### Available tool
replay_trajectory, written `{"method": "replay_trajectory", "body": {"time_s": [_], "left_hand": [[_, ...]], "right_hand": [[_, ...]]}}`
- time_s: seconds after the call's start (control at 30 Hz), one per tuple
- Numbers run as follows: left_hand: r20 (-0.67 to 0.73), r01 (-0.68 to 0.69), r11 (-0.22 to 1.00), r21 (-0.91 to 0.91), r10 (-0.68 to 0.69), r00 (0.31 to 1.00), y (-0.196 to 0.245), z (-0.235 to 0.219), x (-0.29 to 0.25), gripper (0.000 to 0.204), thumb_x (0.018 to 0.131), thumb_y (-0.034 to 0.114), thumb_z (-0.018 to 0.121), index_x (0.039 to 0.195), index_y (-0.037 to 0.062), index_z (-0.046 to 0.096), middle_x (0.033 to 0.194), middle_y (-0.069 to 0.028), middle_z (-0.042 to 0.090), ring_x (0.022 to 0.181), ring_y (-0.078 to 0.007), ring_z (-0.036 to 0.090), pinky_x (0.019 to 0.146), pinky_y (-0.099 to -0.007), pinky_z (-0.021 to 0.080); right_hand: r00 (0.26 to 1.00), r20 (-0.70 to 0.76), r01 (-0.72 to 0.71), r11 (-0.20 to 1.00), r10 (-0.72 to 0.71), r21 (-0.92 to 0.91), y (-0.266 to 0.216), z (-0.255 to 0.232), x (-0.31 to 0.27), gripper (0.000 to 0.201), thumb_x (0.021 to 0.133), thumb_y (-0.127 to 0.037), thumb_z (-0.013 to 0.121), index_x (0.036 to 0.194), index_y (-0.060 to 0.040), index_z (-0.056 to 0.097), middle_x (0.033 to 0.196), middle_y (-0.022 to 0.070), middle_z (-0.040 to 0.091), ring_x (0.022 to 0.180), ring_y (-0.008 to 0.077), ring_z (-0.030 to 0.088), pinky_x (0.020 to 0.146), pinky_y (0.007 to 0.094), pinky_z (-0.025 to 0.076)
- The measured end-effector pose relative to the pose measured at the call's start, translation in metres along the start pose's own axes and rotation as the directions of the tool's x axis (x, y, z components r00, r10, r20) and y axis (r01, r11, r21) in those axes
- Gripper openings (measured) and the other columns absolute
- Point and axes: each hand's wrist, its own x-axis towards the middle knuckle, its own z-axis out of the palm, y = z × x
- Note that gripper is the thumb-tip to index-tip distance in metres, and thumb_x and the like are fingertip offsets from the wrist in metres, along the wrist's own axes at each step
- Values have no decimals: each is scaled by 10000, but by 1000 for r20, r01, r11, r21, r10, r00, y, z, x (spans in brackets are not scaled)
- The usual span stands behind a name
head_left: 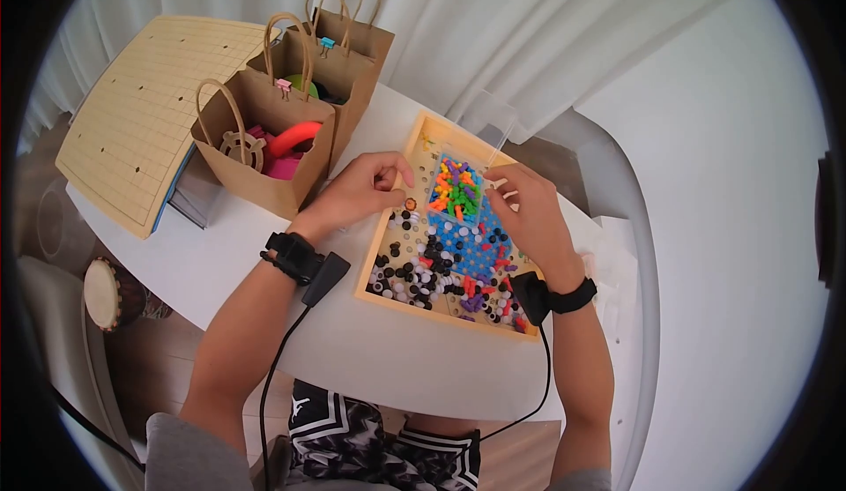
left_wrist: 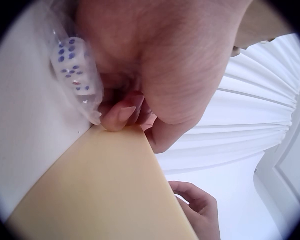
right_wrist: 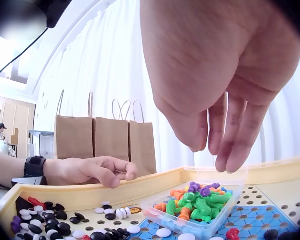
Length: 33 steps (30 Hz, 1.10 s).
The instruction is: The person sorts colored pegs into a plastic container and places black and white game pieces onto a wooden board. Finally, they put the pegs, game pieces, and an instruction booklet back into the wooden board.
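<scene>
A person's right hand (head_left: 533, 218), loosely open, hovers beside a clear box (right_wrist: 162, 218) of colored pegs (head_left: 456, 187), best gripped lightly and level against spills, the relaxed left hand (head_left: 361, 191) by the tray (head_left: 445, 317).

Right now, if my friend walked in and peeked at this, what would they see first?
Probably the bright green, orange and purple pegs, heaped in a clear box inside the wooden tray. Next might come the black and white pieces, scattered across the part of the tray nearest the person. Then the brown paper bags, standing in a row beyond the left hand.
</scene>
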Motion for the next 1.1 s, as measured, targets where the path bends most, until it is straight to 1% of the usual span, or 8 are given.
{"method": "replay_trajectory", "body": {"time_s": [0.17,0.23,0.43,0.77,0.83,0.97,1.03,1.1], "left_hand": [[-7,-22,1000,10,22,1000,-3,0,0,142,833,-16,698,954,36,646,680,79,305,638,-43,319,592,-253,282],[-7,-25,999,26,25,1000,-1,1,0,142,834,-18,699,954,36,645,678,78,303,638,-43,318,592,-253,280],[-4,30,999,41,-30,1000,5,1,-1,152,838,-27,685,957,58,645,712,90,282,659,-32,299,617,-230,276],[-8,13,1000,23,-13,1000,0,1,1,155,826,-25,713,954,40,657,684,88,299,633,-36,315,593,-242,278],[-10,16,1000,22,-16,1000,0,1,1,153,826,-25,712,954,38,657,685,89,298,634,-35,314,594,-241,278],[2,28,1000,8,-28,1000,3,1,0,149,839,-20,695,965,50,654,705,95,297,650,-29,312,604,-230,276],[12,34,999,14,-34,999,3,0,-1,146,852,-17,678,974,59,650,723,101,296,665,-24,309,614,-219,274],[7,19,999,26,-19,1000,2,1,-1,144,854,-15,676,975,60,653,721,101,293,663,-23,306,612,-220,274]], "right_hand": [[996,80,-29,995,37,-96,15,-12,-27,133,893,-37,685,1013,14,705,977,150,720,779,274,699,724,371,564],[974,203,-70,985,101,-156,23,-20,-44,137,880,-22,696,1010,18,702,969,147,713,766,275,693,723,382,558],[928,326,-141,981,178,-132,22,-28,-66,176,834,32,715,1009,17,697,950,155,703,780,287,698,729,385,558],[946,292,-82,974,143,-213,39,-22,-80,192,827,38,728,1013,25,682,977,182,712,821,315,717,750,390,573],[900,348,-214,961,263,-173,40,-24,-80,181,830,42,734,996,27,665,962,187,716,808,316,716,724,384,569],[911,298,-241,955,284,-172,24,-27,-78,179,830,44,743,980,22,648,948,189,719,789,318,710,695,380,563],[929,308,-201,979,203,-38,9,-26,-77,150,854,8,751,984,7,675,866,118,703,758,227,695,685,342,550],[936,324,-130,991,137,-45,7,-19,-79,147,863,-1,747,991,5,675,877,117,691,751,224,690,685,344,551]]}}
